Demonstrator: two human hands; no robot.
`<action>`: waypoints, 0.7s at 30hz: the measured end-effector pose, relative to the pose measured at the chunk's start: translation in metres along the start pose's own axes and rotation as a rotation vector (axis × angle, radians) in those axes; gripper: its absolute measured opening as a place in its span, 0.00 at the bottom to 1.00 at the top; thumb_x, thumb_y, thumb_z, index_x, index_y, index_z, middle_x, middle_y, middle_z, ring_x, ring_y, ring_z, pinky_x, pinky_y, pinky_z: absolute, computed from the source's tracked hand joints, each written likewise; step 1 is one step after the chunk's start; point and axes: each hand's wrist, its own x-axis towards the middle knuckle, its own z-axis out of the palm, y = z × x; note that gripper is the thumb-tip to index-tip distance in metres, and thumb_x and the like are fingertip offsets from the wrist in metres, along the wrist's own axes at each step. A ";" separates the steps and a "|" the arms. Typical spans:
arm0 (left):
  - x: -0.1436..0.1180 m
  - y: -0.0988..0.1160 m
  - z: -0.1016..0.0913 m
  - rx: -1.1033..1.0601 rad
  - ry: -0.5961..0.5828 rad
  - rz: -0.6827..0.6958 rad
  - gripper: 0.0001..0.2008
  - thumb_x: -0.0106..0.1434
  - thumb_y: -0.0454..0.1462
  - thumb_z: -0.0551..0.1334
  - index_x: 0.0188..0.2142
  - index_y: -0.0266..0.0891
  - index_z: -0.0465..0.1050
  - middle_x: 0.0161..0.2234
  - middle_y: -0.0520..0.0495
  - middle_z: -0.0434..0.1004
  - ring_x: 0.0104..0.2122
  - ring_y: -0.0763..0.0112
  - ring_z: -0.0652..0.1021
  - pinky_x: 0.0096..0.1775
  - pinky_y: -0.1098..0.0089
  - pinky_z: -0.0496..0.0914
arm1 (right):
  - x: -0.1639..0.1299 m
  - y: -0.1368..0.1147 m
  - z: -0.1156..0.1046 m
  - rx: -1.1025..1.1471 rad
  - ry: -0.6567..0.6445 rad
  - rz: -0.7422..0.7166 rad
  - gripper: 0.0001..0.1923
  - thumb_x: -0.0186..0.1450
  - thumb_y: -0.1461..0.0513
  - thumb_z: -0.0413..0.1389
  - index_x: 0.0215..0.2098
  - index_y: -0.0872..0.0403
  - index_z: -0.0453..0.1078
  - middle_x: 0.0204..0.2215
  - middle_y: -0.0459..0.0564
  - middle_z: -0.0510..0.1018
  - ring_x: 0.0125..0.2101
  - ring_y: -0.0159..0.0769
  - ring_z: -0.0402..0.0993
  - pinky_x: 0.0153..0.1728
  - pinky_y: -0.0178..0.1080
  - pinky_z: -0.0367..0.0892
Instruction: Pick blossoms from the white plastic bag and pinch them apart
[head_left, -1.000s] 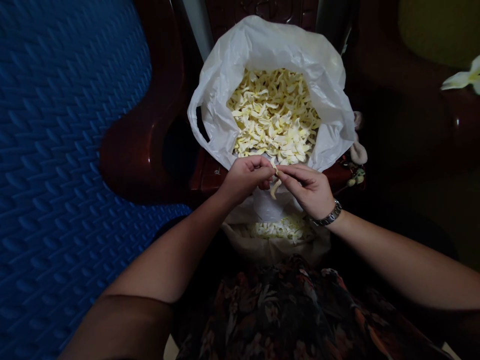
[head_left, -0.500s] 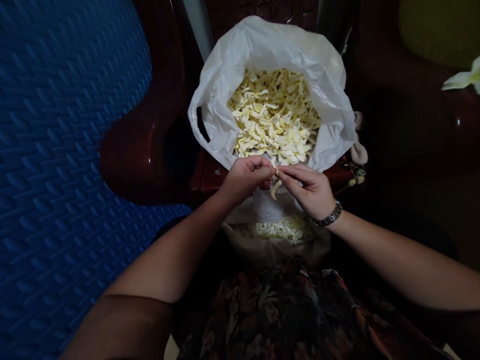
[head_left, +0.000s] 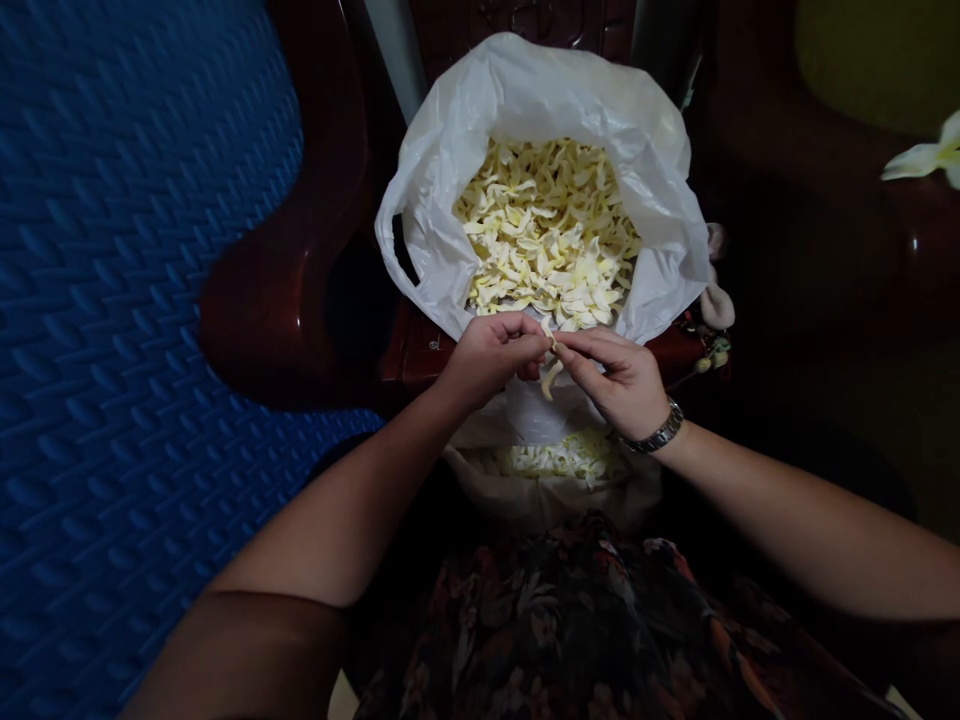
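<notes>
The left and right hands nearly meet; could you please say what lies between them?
In the head view, a slender curled cream flower piece lies there, pinched by the left hand and right hand.

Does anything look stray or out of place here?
One white flower at the picture's right edge looks stray, apart from the pale flowers heaped in the white plastic bag; what supports it is unclear.

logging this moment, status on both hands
Left hand, right hand: both pinching pale flower piece. Open white bag of blossoms just beyond. Nothing visibly blocking.
</notes>
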 end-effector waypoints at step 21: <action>0.001 0.000 0.000 0.020 0.006 -0.003 0.05 0.56 0.35 0.65 0.25 0.36 0.72 0.19 0.53 0.72 0.19 0.79 0.72 0.25 0.76 0.68 | 0.000 0.000 0.000 0.010 0.009 -0.002 0.10 0.68 0.62 0.59 0.45 0.50 0.82 0.37 0.52 0.85 0.37 0.37 0.81 0.41 0.42 0.76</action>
